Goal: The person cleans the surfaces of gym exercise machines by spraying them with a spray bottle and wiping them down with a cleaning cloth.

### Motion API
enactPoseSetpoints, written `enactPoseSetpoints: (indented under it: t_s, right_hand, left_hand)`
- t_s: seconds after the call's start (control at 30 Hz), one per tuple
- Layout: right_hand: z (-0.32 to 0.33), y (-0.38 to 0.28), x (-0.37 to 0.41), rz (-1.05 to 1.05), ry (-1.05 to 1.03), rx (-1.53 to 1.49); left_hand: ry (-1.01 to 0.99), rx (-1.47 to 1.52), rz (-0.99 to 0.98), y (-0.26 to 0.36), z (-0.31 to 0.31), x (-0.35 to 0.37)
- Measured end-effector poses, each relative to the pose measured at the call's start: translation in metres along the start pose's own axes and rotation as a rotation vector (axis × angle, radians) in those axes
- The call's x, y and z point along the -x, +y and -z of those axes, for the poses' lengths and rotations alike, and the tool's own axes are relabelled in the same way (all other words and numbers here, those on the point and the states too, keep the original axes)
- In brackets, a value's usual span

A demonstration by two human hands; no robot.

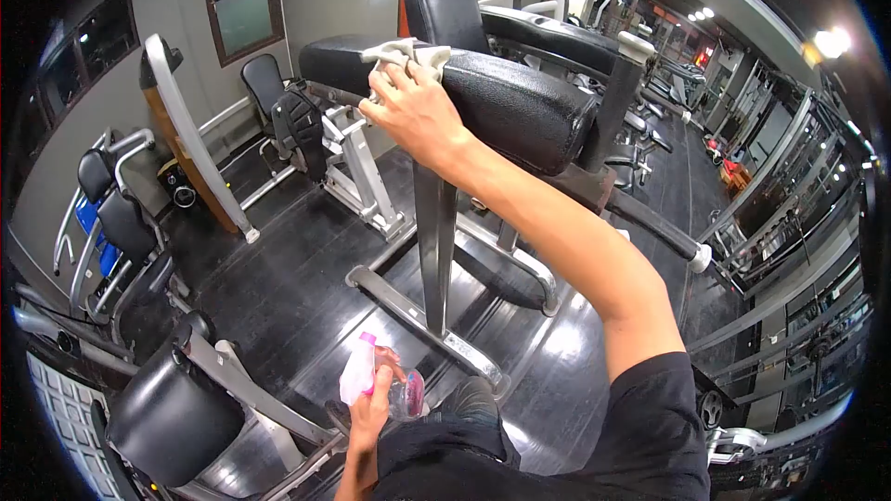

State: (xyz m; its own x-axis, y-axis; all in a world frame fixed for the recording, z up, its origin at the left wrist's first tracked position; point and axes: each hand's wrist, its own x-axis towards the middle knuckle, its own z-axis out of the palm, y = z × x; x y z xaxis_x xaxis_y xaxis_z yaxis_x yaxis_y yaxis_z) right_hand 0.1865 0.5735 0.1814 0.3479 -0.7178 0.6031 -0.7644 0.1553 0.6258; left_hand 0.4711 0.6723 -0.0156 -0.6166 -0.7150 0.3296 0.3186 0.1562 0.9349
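My right hand (415, 113) is stretched forward with its fingers closed over a whitish cloth (431, 57). The cloth lies bunched on the top of a long black padded cushion (520, 102), and my hand presses it there. Low in the view, near my body, my left hand (374, 405) is wrapped around a spray bottle (406, 399). This bottle has a clear body and a pink and white spray head (357, 373); its lower part is partly hidden by my fingers. A metal post (434, 250) stands beneath the cushion.
A black padded seat (176, 417) of another machine is close at lower left. Metal frame legs (427, 325) spread over the dark floor (278, 288) ahead. A padded handle bar (654, 230) juts out at right. More gym machines (121, 213) line the left wall.
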Motion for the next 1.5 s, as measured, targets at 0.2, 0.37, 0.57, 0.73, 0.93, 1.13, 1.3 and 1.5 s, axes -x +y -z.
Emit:
enactPoseSetpoints:
  t_s: [0.2,0.37,0.57,0.73,0.93,1.13,1.3,1.5]
  right_hand:
    - [0.058,0.012,0.049,-0.025,-0.014,0.016]
    - [0.129,0.020,0.105,-0.063,-0.146,0.003]
    - [0.185,0.017,0.148,-0.344,-0.240,0.008]
    - [0.201,0.023,0.166,-0.629,-0.167,-0.118]
    - [0.174,0.043,0.158,-0.562,0.325,-0.248]
    - [0.111,0.037,0.124,-0.440,0.226,-0.063]
    - [0.103,0.024,0.095,-0.256,0.084,-0.055]
    - [0.025,0.002,0.043,-0.042,0.114,-0.159]
  left_hand:
    - [0.015,0.038,0.042,0.007,-0.004,-0.002]
    - [-0.011,0.130,0.027,-0.001,-0.007,-0.010]
    - [-0.082,0.071,-0.041,-0.005,-0.007,-0.018]
    - [-0.062,0.137,-0.021,-0.017,-0.012,-0.020]
    - [-0.151,0.075,-0.055,-0.015,-0.018,-0.028]
    - [-0.137,0.071,-0.021,-0.019,-0.015,-0.027]
    - [-0.063,0.145,0.058,-0.021,-0.016,-0.026]
    - [-0.047,0.106,0.055,-0.017,-0.026,-0.030]
